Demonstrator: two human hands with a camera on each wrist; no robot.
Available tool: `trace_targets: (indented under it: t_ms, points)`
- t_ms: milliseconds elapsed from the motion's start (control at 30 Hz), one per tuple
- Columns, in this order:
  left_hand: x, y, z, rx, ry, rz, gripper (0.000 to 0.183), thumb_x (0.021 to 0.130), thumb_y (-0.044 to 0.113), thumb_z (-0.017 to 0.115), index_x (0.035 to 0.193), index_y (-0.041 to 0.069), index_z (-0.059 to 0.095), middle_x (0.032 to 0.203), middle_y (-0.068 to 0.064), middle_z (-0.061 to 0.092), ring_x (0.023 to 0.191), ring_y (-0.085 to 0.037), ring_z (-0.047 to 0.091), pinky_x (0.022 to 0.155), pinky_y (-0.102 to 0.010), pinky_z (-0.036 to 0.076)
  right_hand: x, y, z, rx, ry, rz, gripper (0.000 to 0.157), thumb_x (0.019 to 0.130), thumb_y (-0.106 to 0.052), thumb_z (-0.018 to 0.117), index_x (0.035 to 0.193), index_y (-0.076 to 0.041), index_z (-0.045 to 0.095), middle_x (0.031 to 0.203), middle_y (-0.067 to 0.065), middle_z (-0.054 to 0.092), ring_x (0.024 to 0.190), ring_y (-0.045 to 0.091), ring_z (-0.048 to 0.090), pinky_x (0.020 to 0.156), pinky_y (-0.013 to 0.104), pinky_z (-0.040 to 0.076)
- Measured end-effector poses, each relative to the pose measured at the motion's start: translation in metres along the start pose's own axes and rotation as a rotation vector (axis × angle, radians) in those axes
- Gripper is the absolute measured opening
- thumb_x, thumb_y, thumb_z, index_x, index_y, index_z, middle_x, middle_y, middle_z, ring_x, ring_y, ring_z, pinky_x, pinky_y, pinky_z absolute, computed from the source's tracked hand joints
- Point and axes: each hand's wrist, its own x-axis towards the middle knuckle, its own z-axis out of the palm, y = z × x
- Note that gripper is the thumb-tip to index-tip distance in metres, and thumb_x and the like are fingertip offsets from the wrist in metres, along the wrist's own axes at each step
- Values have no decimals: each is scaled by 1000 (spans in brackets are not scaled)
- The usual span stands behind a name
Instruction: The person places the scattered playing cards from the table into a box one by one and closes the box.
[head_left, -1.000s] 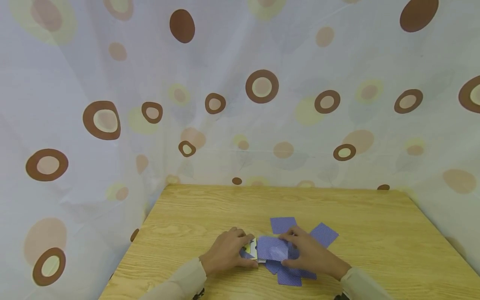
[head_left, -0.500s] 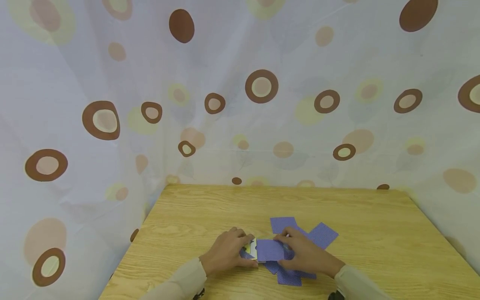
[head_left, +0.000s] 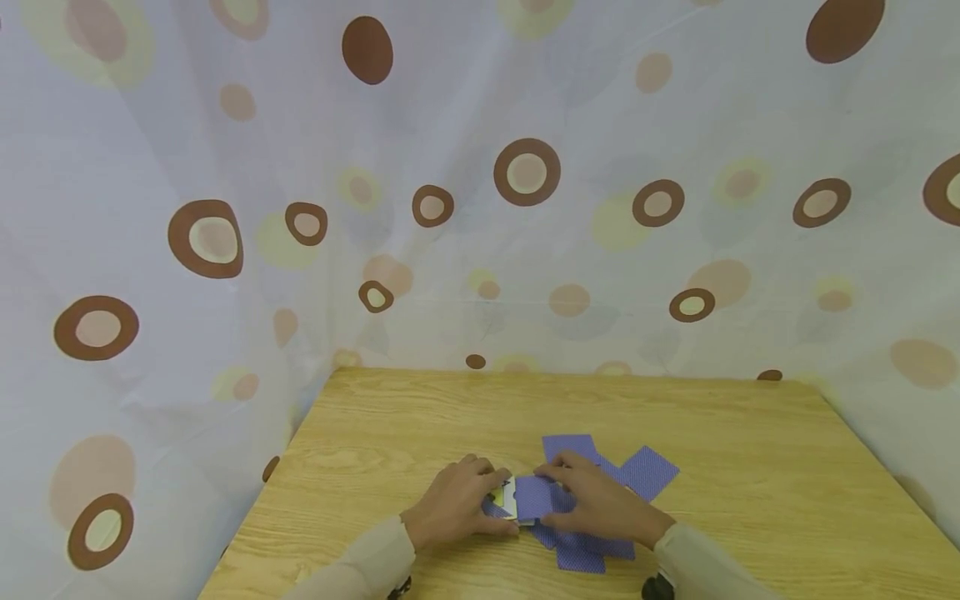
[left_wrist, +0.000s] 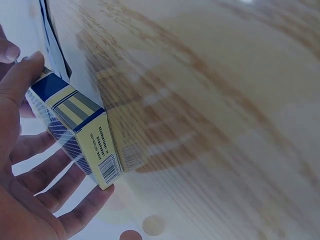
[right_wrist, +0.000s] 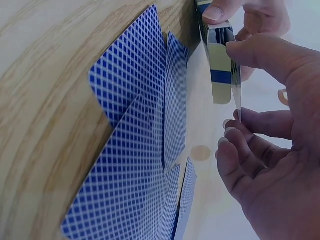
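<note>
- Hands: two, a left hand (head_left: pixel 453 500) and a right hand (head_left: pixel 600 500), each coming out of a pale long sleeve.
- Box: one, a small cream-and-blue printed cardboard card box (left_wrist: pixel 80 130), on the table; barcode on one end.
- Held card: one visible, a blue-and-white checked playing card (head_left: pixel 534 497), at the mouth of the box.
- Loose cards: at least five blue-and-white checked loose cards (head_left: pixel 567 445), overlapping, pattern side up; exact count hidden by overlaps and the right hand.
- Table: one, a light wood-grain tabletop (head_left: pixel 420 408).
- Backdrop: one white cloth with brown, tan and yellow spots (head_left: pixel 450 125), behind and beside the table.
- Left hand clamped round the box, thumb on one side, fingers along the other.
- Right hand pinching the held card by opposite edges, thumb and fingers apart with the card between.
- Container: mouth of the box faces the right hand, one cream flap with a blue stripe (right_wrist: pixel 221 75) sticking out; how much is inside, cannot tell.
- Loose cards lie on the table, outside the box, under and beyond the right hand.
</note>
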Motion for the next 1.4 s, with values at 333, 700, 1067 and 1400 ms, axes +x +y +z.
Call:
trace_targets:
  t_ms: [333, 700, 1067, 1400]
  points:
    - [4, 2, 1, -5, -21, 0, 82, 84, 75, 65, 138, 14, 66, 116, 1, 69, 99, -11, 60, 70, -18, 48, 8, -3, 10, 18, 28, -26, 67, 88, -49, 80, 135, -5, 63, 112, 2, 55, 100, 22, 58, 79, 31, 52]
    - [4, 2, -3, -2, -19, 3, 80, 84, 74, 66, 137, 14, 67, 116, -1, 68, 98, -12, 59, 71, -18, 48, 9, -2, 14, 74, 44, 20, 49, 85, -50, 82, 110, -13, 59, 108, -3, 57, 101, 19, 56, 88, 37, 50]
    - [3, 2, 0, 9, -5, 12, 81, 83, 75, 66, 137, 14, 67, 114, 0, 69, 95, -10, 59, 68, -16, 45, 9, -1, 19, 55, 39, -14, 41, 85, -54, 79, 103, -23, 59, 107, -8, 52, 99, 17, 55, 85, 35, 49]
    - [2, 1, 2, 10, 17, 25, 79, 83, 74, 67, 134, 14, 69, 113, 0, 69, 92, -9, 58, 66, -15, 44, 9, -5, 19, 104, 19, -36, 34, 88, -50, 78, 105, -25, 63, 109, -4, 52, 88, 19, 50, 73, 28, 44]
